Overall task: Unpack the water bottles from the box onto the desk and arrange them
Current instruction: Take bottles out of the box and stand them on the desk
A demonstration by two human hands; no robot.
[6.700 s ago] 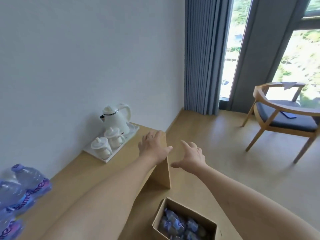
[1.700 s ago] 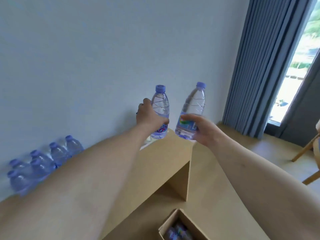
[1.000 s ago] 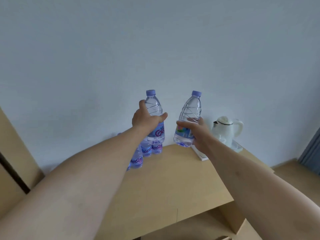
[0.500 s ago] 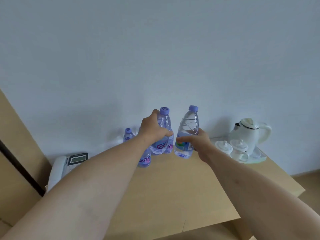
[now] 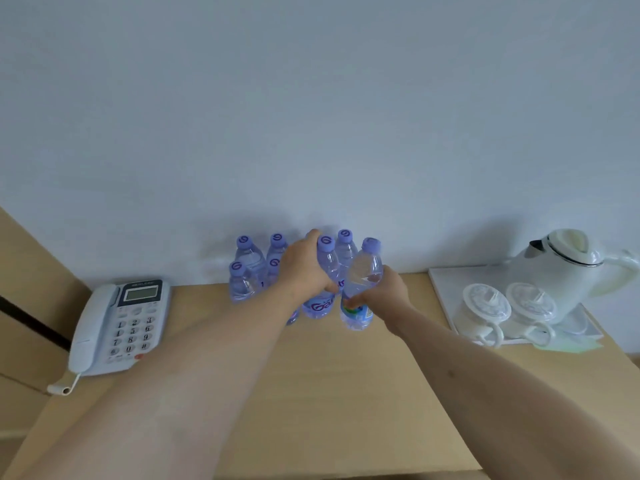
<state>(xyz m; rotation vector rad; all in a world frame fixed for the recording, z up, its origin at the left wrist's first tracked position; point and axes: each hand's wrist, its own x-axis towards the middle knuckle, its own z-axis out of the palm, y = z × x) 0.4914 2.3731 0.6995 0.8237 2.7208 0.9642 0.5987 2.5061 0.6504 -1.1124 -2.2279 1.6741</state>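
Observation:
Several clear water bottles with purple caps (image 5: 246, 268) stand in a cluster against the wall on the light wooden desk (image 5: 325, 393). My left hand (image 5: 304, 271) grips one bottle (image 5: 323, 299) at the right front of the cluster, its base at the desk top. My right hand (image 5: 384, 292) grips another bottle (image 5: 360, 289) just to the right, tilted slightly left, its base at or just above the desk. The box is out of view.
A white desk telephone (image 5: 117, 323) lies at the left. A white tray (image 5: 446, 296) at the right carries a white kettle (image 5: 568, 268) and two lidded cups (image 5: 485, 311). The wall runs close behind the bottles.
Both hands have lowered their bottles from mid-air down to the desk beside the cluster. The view has tilted down, and the telephone is now fully visible.

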